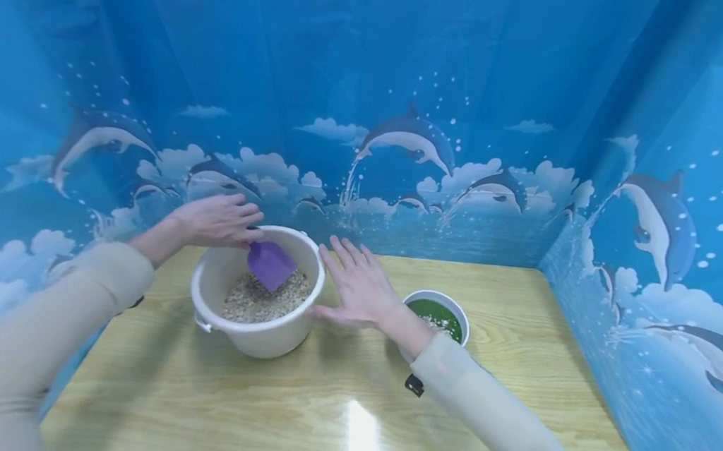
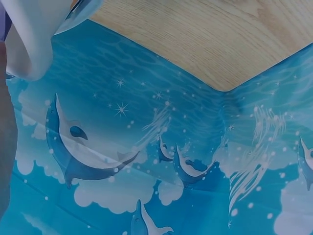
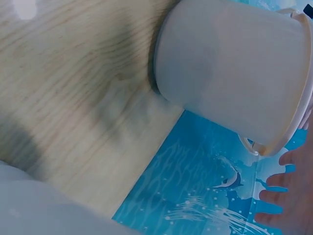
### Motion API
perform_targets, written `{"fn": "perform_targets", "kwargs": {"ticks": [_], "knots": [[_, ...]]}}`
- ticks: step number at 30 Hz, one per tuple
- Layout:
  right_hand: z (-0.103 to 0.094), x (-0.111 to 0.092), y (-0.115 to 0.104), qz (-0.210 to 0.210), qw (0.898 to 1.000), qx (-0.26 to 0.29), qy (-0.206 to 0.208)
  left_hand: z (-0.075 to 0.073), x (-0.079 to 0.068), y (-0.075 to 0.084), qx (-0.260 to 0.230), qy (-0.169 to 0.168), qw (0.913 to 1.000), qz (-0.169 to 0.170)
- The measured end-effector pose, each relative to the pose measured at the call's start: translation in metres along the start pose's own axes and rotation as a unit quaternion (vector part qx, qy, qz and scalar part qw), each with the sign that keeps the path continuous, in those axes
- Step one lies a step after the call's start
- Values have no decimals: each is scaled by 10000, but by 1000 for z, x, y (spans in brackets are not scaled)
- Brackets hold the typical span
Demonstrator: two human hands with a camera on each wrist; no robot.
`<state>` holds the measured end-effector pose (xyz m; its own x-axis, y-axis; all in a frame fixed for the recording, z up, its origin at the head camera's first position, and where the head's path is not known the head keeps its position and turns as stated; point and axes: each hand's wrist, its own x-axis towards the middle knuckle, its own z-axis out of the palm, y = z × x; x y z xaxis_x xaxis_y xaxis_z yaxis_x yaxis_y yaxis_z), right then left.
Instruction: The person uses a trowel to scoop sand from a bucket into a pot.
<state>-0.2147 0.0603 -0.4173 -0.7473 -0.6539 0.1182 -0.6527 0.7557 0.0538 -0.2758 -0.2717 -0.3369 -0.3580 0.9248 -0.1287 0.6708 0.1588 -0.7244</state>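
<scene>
My left hand reaches over the far left rim of a white bucket and grips a purple scoop. The scoop's blade tilts down onto the pale, grainy material inside; its handle is hidden by the fingers. At the bucket's right side is my right hand, fingers spread and thumb out, holding nothing. In the right wrist view, its fingers stand by the bucket's rim. Only a strip of the left hand shows in the left wrist view, beside the bucket's rim.
Right of the bucket, behind my right wrist, sits a white-rimmed bowl with a green inside and some pale grains in it. Both stand on a light wooden table. A blue dolphin-print curtain rises behind the table and along its sides.
</scene>
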Motion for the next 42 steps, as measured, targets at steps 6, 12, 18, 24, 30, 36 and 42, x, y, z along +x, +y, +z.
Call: {"fn": "perform_targets", "kwargs": {"ticks": [6,12,18,24,30,36,42], "knots": [[-2,13,-2,2,9999,-13,-126,1,5,-3,192,-251,9995,92],[-2,18,-5,-62,9996,-8,-280,-1,10,-4,531,-362,9974,324],[1,19,-5,-72,9992,18,-398,1,8,-6,745,-391,9954,468],[2,19,-5,-32,9991,87,-425,1,6,-8,932,-413,9935,506],[1,18,-5,-54,9986,241,-467,0,7,-7,1140,-606,9894,672],[-1,17,-7,12,9978,357,-564,0,6,-8,1106,-605,9896,691],[0,17,-7,16,9973,375,-633,-1,3,-11,1110,-470,9899,752]]}}
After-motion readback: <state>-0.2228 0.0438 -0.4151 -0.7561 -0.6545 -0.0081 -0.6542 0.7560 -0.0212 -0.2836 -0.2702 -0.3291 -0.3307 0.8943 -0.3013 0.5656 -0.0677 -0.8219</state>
